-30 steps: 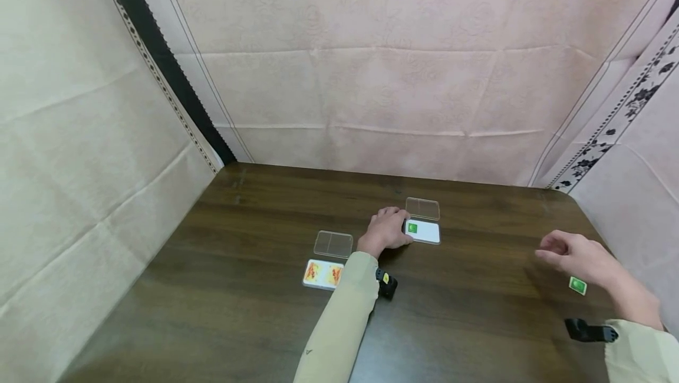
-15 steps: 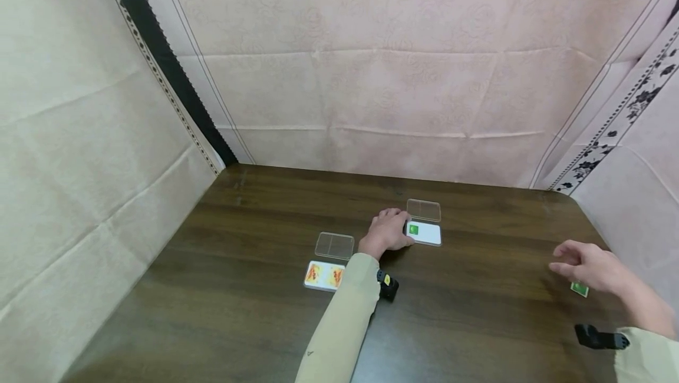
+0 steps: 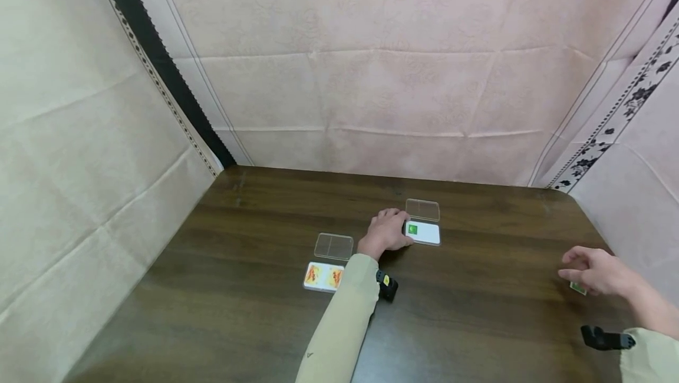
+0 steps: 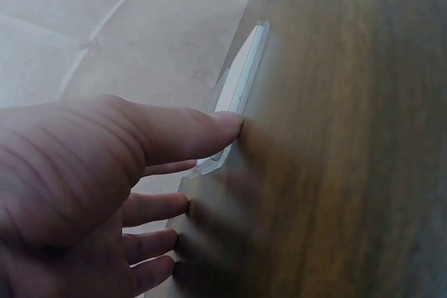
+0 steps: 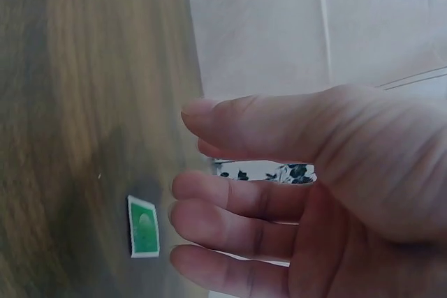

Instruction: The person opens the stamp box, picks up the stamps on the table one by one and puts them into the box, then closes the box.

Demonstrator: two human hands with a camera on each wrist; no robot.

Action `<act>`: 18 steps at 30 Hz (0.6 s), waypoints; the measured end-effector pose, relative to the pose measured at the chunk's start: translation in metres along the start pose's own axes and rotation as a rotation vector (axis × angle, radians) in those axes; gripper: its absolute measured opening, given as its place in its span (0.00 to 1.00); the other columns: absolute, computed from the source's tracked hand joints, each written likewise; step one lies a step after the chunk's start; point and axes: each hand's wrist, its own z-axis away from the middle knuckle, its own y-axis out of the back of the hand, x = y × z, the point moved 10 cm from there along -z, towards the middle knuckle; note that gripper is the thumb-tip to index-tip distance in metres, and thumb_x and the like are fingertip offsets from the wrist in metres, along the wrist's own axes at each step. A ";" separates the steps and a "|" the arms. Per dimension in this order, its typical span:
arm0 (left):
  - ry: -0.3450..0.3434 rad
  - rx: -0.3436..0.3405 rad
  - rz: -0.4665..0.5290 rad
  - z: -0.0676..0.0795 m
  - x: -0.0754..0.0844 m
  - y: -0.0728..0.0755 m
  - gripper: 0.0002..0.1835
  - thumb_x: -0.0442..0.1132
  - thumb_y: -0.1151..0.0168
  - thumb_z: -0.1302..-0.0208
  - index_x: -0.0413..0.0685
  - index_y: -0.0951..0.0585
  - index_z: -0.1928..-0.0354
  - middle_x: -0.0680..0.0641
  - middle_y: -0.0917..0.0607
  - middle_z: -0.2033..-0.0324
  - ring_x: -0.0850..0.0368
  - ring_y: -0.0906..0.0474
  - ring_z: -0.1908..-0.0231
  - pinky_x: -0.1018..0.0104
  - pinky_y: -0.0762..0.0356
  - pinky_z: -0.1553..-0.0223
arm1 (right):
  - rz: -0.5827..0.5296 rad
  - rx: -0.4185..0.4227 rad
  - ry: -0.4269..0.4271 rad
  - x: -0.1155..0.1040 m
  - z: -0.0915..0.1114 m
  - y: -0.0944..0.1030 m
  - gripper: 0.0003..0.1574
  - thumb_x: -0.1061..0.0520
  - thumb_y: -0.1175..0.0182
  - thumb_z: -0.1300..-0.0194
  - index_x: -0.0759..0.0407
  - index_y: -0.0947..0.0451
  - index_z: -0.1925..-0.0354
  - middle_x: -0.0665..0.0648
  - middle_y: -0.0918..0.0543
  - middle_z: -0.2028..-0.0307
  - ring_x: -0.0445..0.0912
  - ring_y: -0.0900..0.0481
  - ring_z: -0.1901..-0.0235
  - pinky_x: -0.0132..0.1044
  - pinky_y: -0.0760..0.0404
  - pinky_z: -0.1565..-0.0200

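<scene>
In the head view, my left hand [image 3: 385,231] holds the left end of a small flat white case [image 3: 428,233] on the table. A green square piece [image 3: 412,230] lies in that case's left part. The left wrist view puts my thumb against the edge of the case [image 4: 239,78], with the index finger partly hidden beyond it. My right hand [image 3: 602,270] hovers at the right, fingers loosely bent and holding nothing. Below it is a loose green card with a white border [image 5: 144,228], partly covered by the hand in the head view [image 3: 578,289].
A clear plastic lid [image 3: 422,210] lies behind the held case. Nearer, another white case [image 3: 323,276] shows two orange-red pictures, its right end by my left sleeve. Another clear lid [image 3: 333,246] lies behind it. Pale cloth [image 3: 371,94] hangs around the brown table [image 3: 254,306].
My right hand has moved rightward and nearer to me, coming over the loose green card and covering part of it. The left hand stays at the case.
</scene>
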 end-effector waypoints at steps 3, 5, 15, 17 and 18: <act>-0.002 0.005 0.003 0.000 -0.001 0.001 0.30 0.54 0.35 0.37 0.59 0.29 0.34 0.50 0.33 0.30 0.50 0.39 0.31 0.54 0.41 0.29 | -0.061 -0.027 -0.006 0.006 -0.001 -0.003 0.19 0.60 0.40 0.33 0.73 0.32 0.53 0.54 0.25 0.79 0.41 0.28 0.82 0.36 0.25 0.78; -0.002 0.010 0.008 -0.001 -0.001 0.002 0.30 0.54 0.34 0.37 0.59 0.29 0.34 0.50 0.33 0.30 0.50 0.39 0.31 0.54 0.41 0.29 | -0.089 -0.035 -0.010 0.009 -0.002 -0.003 0.19 0.61 0.40 0.34 0.74 0.33 0.53 0.54 0.26 0.79 0.41 0.29 0.81 0.36 0.25 0.78; 0.000 0.017 0.018 -0.002 -0.005 0.004 0.29 0.54 0.35 0.37 0.59 0.28 0.35 0.50 0.34 0.29 0.50 0.40 0.30 0.53 0.42 0.29 | -0.011 -0.035 -0.064 0.023 -0.009 0.002 0.21 0.58 0.37 0.35 0.72 0.31 0.53 0.52 0.27 0.78 0.44 0.28 0.78 0.37 0.24 0.76; -0.001 0.016 0.013 -0.002 -0.005 0.004 0.29 0.53 0.35 0.36 0.59 0.29 0.35 0.50 0.34 0.29 0.50 0.40 0.30 0.53 0.42 0.29 | -0.018 -0.040 -0.080 0.027 -0.009 0.001 0.21 0.58 0.38 0.34 0.72 0.32 0.53 0.52 0.28 0.79 0.43 0.28 0.79 0.37 0.24 0.76; -0.001 0.015 0.012 -0.002 -0.005 0.004 0.29 0.53 0.35 0.36 0.59 0.29 0.35 0.50 0.34 0.29 0.49 0.40 0.30 0.53 0.42 0.29 | -0.023 -0.042 -0.084 0.029 -0.009 0.000 0.21 0.58 0.38 0.34 0.72 0.32 0.53 0.52 0.28 0.79 0.43 0.28 0.79 0.37 0.24 0.76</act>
